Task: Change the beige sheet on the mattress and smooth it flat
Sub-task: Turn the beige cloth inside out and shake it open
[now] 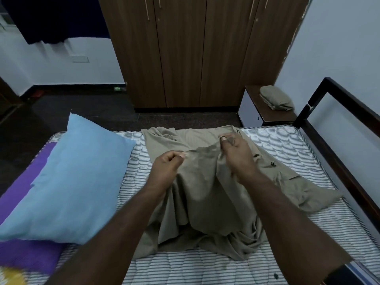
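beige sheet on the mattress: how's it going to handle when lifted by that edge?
Likely very floppy: the beige sheet hangs in soft folds from where the left hand and right hand pinch it. Probably light, since fingertip pinches hold it up. It may drag rather than slide cleanly, as its lower part is bunched on the striped mattress.

Nothing for you to read here: no lettering, label, brand or number comes through on anything, and the small dark tag on the beige sheet (272,163) is perhaps printed, but too blurred to tell.
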A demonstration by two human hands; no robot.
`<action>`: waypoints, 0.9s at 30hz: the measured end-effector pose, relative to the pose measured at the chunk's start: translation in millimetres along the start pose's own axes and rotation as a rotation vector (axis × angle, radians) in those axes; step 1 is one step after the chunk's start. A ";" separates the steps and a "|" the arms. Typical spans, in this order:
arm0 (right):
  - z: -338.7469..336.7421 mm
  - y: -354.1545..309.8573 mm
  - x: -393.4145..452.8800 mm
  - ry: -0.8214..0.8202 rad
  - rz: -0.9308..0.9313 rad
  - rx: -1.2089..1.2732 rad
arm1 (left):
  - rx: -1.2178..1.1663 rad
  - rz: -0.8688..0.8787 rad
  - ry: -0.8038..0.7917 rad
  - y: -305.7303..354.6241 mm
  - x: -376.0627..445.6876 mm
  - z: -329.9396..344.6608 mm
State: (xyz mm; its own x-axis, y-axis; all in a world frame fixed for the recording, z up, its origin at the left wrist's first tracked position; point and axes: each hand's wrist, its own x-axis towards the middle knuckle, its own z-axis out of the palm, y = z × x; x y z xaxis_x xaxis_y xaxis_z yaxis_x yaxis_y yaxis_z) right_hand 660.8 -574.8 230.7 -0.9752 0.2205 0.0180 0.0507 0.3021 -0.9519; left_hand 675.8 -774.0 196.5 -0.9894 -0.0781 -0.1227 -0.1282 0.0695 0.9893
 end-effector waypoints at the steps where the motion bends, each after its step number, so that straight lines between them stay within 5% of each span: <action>1: 6.7 -4.4 -5.5 -0.124 -0.007 0.040 | 0.001 0.023 -0.058 1.6 -1.0 3.8; 4: 21.2 -1.4 -16.4 -0.529 0.032 0.027 | -0.048 0.073 -0.199 9.3 -1.0 11.1; 6: 23.0 2.8 -18.1 -0.617 -0.013 -0.058 | -0.114 0.055 -0.238 13.3 0.0 10.2; 10: 6.9 2.8 -3.7 -0.288 -0.066 -0.019 | -0.085 0.005 -0.361 2.5 -4.8 -8.9; 13: -11.4 -2.4 10.3 -0.016 -0.074 0.004 | 0.167 -0.011 -0.453 -15.1 -15.5 -26.8; 18: -45.0 -1.9 29.9 0.302 -0.134 -0.095 | 0.362 -0.030 -0.070 -45.5 -9.2 -53.2; 22: -17.8 -3.8 14.2 0.114 -0.131 -0.155 | 0.283 0.040 0.082 -17.7 -2.9 -35.2; 27: 22.7 -2.1 -13.0 -0.392 -0.042 0.068 | 0.071 0.101 -0.249 16.0 0.4 -7.3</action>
State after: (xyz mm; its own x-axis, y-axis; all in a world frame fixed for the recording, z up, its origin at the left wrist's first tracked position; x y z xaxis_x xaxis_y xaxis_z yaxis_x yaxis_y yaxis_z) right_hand 668.5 -599.4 225.5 -0.9851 -0.1653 -0.0481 0.0074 0.2386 -0.9711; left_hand 673.8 -780.2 212.9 -0.9827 0.1787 -0.0482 -0.0240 0.1352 0.9905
